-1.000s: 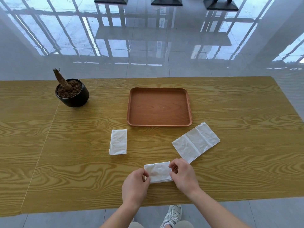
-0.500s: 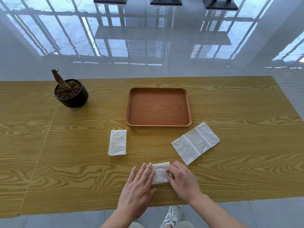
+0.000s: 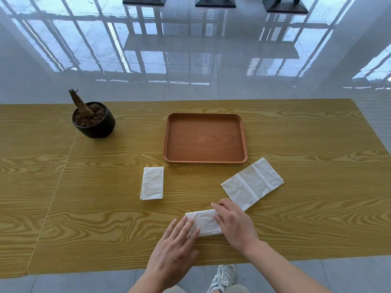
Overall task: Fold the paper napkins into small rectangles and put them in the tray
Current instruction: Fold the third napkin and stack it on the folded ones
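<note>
A long wood-grain table (image 3: 317, 208) fills the lower part of the view, with glossy floor tiles beyond it. Near its middle a brown wooden tray (image 3: 204, 160) is set, with nothing in it. To the far left a black pot of soil (image 3: 94, 123) with a bare stump is placed. Just in front of the tray's right corner a partly unfolded napkin (image 3: 252, 182) is laid at an angle, its creases showing; in front of the tray's left corner a folded napkin (image 3: 152, 183) is laid as a narrow rectangle.

Near the table's front edge a third napkin (image 3: 204, 222) is pressed flat. The left hand (image 3: 175, 248) is spread open, its fingertips resting on the napkin's left end; the right hand (image 3: 234, 224) is laid loosely curved over the right end, nothing being gripped by either.

The step in hand is judged to be the flattening of a fold, with no napkin yet delivered. Next, a pinch of the pressed napkin's edge is called for, then either another fold or a carry forward to the tray.
</note>
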`<state>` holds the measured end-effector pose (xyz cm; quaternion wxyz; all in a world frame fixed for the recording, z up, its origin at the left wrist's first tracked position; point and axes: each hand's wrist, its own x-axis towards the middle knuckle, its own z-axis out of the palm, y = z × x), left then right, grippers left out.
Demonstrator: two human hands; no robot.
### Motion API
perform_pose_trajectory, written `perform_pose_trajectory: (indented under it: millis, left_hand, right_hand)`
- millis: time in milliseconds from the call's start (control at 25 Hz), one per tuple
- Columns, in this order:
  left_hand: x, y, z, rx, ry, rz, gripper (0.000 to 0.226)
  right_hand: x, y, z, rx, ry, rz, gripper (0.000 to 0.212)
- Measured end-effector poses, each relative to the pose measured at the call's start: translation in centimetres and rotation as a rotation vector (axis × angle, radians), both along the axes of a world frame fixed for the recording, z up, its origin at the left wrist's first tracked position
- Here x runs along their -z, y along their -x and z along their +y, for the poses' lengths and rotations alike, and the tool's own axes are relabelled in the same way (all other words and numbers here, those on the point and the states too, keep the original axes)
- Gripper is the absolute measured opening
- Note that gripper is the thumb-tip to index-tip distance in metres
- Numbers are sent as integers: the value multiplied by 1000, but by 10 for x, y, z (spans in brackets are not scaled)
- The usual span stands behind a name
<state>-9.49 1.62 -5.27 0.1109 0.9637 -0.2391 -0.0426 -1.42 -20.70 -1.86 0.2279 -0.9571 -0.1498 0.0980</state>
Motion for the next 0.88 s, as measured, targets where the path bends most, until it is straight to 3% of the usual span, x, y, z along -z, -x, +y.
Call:
perform_pose_trajectory:
  millis: [240,440,720,880]
  left_hand:
    - [-2,-1,4,28,5,-14,45]
    - [-11,-5,8,7,-6,1,41]
    - [-20,-15,13,-236,-51,79,50]
    - [-18,-15,14,-260,-101,64,54]
  right_hand:
    - [-3,-14,4,-118,129,26,18]
    - [-6,-19,7,-107,100,84,7]
    - [-7,-21,11,79,32,278,9]
    - [-8,-18,8,187,68,361,5]
